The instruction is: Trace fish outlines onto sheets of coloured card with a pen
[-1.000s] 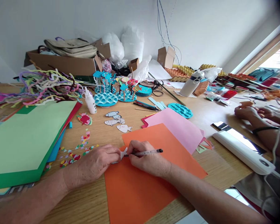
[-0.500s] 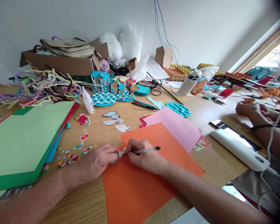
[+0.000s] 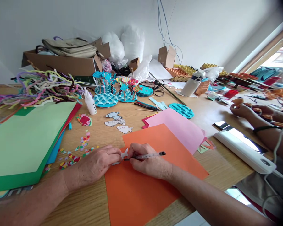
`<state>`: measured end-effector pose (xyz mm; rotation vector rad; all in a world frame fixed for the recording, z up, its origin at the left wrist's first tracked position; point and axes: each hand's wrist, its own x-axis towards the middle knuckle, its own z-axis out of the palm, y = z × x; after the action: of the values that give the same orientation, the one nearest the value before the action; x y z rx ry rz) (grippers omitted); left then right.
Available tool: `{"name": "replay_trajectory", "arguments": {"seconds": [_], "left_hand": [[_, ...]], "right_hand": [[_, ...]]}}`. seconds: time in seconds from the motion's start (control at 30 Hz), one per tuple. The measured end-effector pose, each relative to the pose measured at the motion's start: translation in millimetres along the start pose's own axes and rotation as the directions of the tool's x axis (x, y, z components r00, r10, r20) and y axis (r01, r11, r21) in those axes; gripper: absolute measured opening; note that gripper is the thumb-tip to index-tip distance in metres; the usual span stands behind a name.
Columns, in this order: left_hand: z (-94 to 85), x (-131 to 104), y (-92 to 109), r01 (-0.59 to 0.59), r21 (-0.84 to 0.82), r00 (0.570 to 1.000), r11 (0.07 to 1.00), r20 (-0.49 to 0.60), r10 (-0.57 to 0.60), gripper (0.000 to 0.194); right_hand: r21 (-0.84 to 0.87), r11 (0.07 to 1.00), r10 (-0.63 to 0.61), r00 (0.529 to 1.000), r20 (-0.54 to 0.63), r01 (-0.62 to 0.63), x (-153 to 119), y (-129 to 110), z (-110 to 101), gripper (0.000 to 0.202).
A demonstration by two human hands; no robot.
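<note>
On a sheet of orange paper (image 3: 141, 197), my left hand (image 3: 96, 163) presses down a small white fish cutout (image 3: 124, 153) with its fingertips. Most of the cutout is hidden under those fingers; its tail sticks out to the right. My right hand (image 3: 152, 163) is closed round a pen (image 3: 153, 155) with a clear barrel and black end. The pen's tip meets the orange paper right beside the tail. Beyond the orange sheet lie several loose fish cutouts (image 3: 124, 129), with pink paper (image 3: 176, 125) to their right.
Coloured sheets (image 3: 30, 141) are stacked at left, near scattered paper confetti (image 3: 73, 158). A glue bottle (image 3: 90, 103) stands beyond, by blue fish decorations (image 3: 106, 99) and pipe cleaners (image 3: 49, 84). At right are a white laminator-like device (image 3: 244, 151) and another person's hands (image 3: 242, 111).
My pen tip has shifted slightly down along the tail of the cutout, and the pen's angle is flatter. The other person's hands have moved left. The whole view has shifted a little.
</note>
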<state>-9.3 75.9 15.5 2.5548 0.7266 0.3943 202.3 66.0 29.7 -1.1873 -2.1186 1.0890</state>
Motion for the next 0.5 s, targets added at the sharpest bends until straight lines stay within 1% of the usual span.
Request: {"name": "replay_trajectory", "arguments": {"seconds": [0.2, 0.33, 0.5], "left_hand": [[1.2, 0.8, 0.2, 0.001, 0.017, 1.0, 1.0, 0.001, -0.001, 0.035], [1.0, 1.0, 0.6, -0.005, 0.036, 1.0, 0.999, 0.002, 0.005, 0.034], [2.5, 0.3, 0.1, 0.002, 0.066, 1.0, 0.998, -0.006, -0.001, 0.032]], "right_hand": [[-0.05, 0.999, 0.02, 1.0, -0.001, -0.02, 0.8, -0.1, 0.9, 0.014], [-0.046, 0.999, 0.012, 1.0, -0.027, -0.013, 2.1, 1.0, 0.3, 0.015], [-0.071, 0.997, 0.035, 0.996, -0.085, -0.041, 3.6, 3.0, 1.0, 0.015]]}}
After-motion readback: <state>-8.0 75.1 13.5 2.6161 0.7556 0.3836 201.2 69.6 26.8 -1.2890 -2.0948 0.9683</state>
